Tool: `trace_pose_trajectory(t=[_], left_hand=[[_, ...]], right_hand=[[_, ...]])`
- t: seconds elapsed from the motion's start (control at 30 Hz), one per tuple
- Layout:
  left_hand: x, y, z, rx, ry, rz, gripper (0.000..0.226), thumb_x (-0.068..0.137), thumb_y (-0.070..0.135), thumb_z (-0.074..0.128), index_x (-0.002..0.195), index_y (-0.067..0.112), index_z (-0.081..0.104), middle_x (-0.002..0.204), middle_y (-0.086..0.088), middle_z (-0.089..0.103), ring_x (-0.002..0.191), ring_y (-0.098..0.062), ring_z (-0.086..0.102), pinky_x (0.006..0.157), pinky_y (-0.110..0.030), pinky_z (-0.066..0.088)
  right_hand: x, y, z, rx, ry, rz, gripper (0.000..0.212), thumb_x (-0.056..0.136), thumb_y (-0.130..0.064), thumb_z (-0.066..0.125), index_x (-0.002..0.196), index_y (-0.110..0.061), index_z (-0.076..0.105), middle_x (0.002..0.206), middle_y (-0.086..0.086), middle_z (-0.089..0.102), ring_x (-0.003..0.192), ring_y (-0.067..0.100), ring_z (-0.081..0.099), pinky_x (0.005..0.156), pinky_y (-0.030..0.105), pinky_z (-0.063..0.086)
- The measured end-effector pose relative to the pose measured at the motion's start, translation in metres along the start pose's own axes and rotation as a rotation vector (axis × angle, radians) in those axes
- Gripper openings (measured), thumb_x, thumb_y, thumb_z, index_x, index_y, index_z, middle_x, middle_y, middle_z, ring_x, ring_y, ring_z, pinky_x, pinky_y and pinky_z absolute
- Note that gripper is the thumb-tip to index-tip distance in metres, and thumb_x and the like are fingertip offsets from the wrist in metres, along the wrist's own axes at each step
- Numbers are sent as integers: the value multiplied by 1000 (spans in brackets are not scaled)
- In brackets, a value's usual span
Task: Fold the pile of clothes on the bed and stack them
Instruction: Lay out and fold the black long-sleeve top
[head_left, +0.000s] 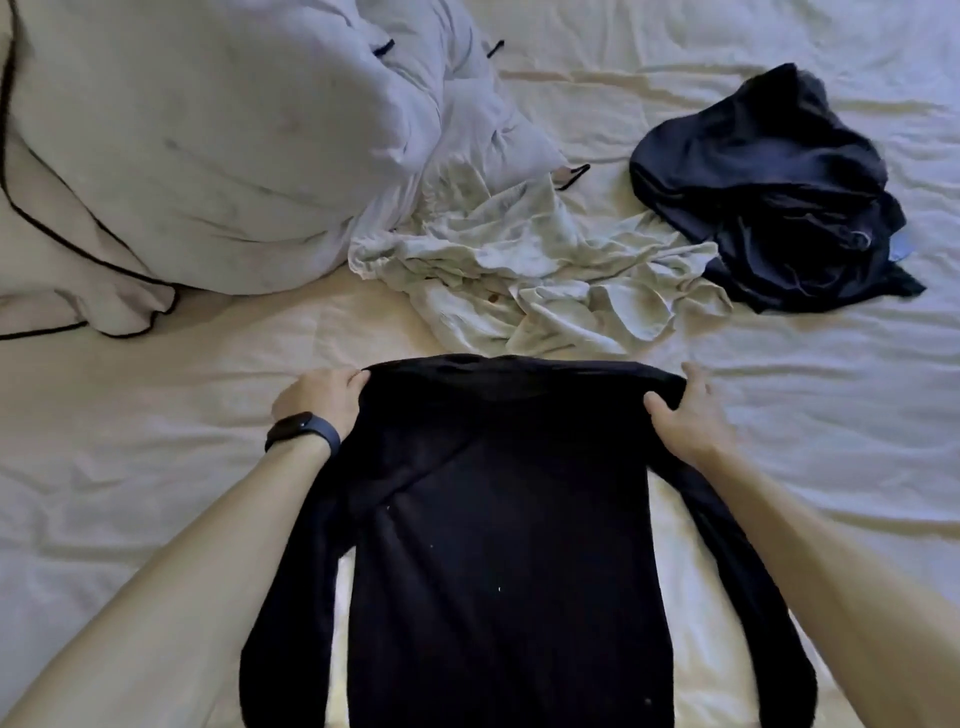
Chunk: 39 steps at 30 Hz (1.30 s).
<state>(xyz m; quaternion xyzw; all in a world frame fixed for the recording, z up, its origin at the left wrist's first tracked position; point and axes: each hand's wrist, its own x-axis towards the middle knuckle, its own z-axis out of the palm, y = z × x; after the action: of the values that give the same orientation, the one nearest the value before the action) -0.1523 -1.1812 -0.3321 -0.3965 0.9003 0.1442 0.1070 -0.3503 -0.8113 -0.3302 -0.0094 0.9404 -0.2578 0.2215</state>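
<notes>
A black long-sleeved top (498, 545) lies spread lengthwise on the bed in front of me, its sleeves trailing down both sides. My left hand (319, 395) grips its far left corner, fingers curled round the cloth. My right hand (680, 410) holds the far right corner, thumb on top and fingers behind the edge. Beyond it lies a crumpled pale green-white garment (519, 270). A crumpled dark navy garment (769, 192) lies further back on the right.
The cream bed sheet (130, 467) is wrinkled all over. A large white pillow (197, 140) and a bunched duvet with dark piping (62, 260) fill the far left. I wear a dark watch (301, 431) on my left wrist.
</notes>
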Motion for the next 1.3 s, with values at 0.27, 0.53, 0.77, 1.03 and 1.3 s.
trace_pose_trajectory(t=[0.27,0.53,0.77,1.03,1.3], left_hand=[[-17,-12,118,33,-35,42,60,98,47,50,151,21,38,154,-8,38,137,-31,39,108,-46,36],[-32,-34,118,-26,47,-166,28,99,40,55,117,19,62,124,-6,59,116,-31,51,91,-43,41],[-1,-56,91,-346,24,-172,20,88,52,65,72,42,60,76,20,63,75,0,59,59,-24,42],[67,-94,73,-346,-55,-78,17,93,47,61,80,37,57,81,19,62,83,-14,62,73,-31,50],[-56,-119,98,-153,-78,-51,72,77,81,54,121,25,45,119,2,55,105,-24,56,78,-38,48]], right_hand=[[10,71,106,-405,-207,-70,77,102,-56,40,164,-25,6,170,9,-11,157,26,-10,125,55,5],[-37,2,150,-224,-50,-508,53,94,-28,67,142,-7,54,155,12,45,150,31,28,119,50,30],[-8,-110,202,-19,-471,-392,68,100,-47,56,156,-18,29,153,3,43,122,23,57,99,37,46],[32,-175,241,333,-324,-66,15,98,-33,61,112,-27,63,88,-6,70,83,19,75,87,48,59],[-72,-145,248,314,-167,-227,70,95,-23,67,155,-25,33,160,-9,33,124,2,52,105,22,46]])
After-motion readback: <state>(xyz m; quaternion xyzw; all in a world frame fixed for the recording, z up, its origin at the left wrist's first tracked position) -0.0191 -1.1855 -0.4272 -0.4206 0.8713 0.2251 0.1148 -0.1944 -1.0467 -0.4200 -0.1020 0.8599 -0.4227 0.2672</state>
